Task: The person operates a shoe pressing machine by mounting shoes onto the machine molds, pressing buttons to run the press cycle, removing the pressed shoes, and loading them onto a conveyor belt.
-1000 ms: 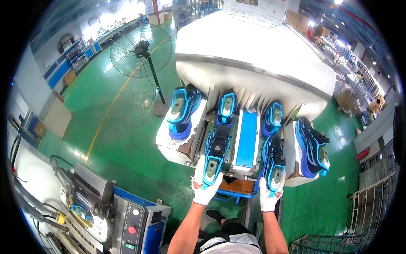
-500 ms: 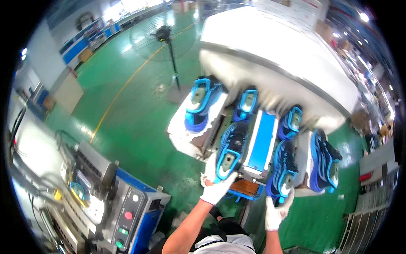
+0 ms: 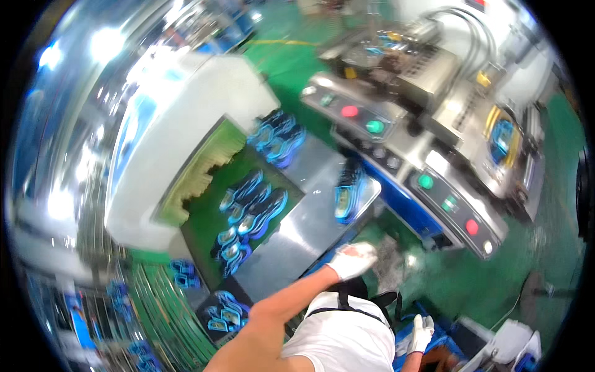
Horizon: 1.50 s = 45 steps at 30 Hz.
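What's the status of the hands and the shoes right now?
Left hand gloved, empty, at the steel table edge. Right hand gloved, low, empty. Nearest blue shoe lies on the table, untouched. Picture blurred; nothing between.

This is a shoe factory floor. A glossy green painted floor (image 3: pixel 471 279) runs between machines: a large white tunnel machine (image 3: pixel 186 124) with a fringed mouth, a steel conveyor table (image 3: pixel 291 235) carrying blue and black sports shoes (image 3: pixel 251 208), and a grey control console (image 3: pixel 446 198) with red and green push buttons.
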Available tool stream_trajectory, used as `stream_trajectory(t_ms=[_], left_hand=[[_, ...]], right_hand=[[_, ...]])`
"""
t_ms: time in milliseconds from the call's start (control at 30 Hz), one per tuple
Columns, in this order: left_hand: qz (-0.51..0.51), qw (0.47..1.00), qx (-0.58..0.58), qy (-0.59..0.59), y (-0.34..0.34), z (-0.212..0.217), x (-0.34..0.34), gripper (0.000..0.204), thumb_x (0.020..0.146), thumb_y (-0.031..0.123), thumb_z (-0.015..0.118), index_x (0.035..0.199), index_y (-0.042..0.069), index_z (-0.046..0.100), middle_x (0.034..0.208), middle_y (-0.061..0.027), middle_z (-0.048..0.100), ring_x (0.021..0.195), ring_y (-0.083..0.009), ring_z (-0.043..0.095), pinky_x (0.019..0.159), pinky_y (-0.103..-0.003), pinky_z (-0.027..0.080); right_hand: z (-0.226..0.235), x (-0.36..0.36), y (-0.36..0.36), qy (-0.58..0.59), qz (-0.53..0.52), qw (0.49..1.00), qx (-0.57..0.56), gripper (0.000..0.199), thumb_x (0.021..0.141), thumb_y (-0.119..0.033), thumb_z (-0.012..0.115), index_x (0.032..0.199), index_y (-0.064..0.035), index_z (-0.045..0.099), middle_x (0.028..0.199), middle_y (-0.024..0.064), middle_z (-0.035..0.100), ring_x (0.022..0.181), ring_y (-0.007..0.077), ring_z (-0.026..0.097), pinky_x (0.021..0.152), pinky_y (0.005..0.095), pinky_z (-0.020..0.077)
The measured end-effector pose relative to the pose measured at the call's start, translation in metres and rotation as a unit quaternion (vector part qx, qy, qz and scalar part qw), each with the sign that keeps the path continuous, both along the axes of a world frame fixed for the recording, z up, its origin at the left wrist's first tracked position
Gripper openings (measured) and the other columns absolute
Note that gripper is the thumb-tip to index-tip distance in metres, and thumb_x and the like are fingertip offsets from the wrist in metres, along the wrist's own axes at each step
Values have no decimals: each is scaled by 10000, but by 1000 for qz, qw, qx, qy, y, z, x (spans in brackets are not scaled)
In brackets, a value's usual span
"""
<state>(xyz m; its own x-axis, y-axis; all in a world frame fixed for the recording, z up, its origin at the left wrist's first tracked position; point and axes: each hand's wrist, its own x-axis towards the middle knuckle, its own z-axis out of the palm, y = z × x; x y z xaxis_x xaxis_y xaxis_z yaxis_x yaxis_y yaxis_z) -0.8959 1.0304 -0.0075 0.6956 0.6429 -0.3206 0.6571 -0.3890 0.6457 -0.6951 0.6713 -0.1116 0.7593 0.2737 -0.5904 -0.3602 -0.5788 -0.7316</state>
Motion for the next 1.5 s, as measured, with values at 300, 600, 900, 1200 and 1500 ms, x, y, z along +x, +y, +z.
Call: stream_trajectory(t_ms=[300,600,900,1200,1500], left_hand=[[544,789,228,171,-6,-10,-416,411,866,273,783,1192,55,662,1156,-194,691,1097,-387,662,943,-483,509],[617,741,205,169,14,-85,-485,555,928,351,716,1345,33,531,1312,-211,586,1175,-391,614,997,-455,480],[641,751,153,37,54,-13,-518,200,1040,210,560,1037,51,682,974,-133,697,882,-307,678,799,-392,519],[520,803,31,-288,179,85,-345,443,1113,302,381,985,32,709,910,-51,695,799,-119,574,746,-303,468],[-14,934,331,-133,260,182,-77,118,919,202,687,889,101,740,833,-127,697,723,-325,687,622,-410,530]], right_hand=[[-27,23,116,-50,117,986,-107,668,934,-272,741,1463,36,473,1084,89,626,617,125,472,501,320,372],[82,-72,193,-115,490,811,-299,532,942,-304,723,1273,99,619,1207,243,690,1124,331,635,966,412,499],[170,-138,397,-188,519,801,-231,698,910,-279,725,1479,39,473,1467,272,547,1338,384,565,1128,458,445],[285,-231,508,15,667,716,206,750,882,-342,764,1470,34,490,1436,243,589,1329,342,587,1130,400,445],[267,-107,546,-236,690,657,189,578,828,-381,762,1245,-11,609,1163,210,660,1011,403,670,854,451,552]])
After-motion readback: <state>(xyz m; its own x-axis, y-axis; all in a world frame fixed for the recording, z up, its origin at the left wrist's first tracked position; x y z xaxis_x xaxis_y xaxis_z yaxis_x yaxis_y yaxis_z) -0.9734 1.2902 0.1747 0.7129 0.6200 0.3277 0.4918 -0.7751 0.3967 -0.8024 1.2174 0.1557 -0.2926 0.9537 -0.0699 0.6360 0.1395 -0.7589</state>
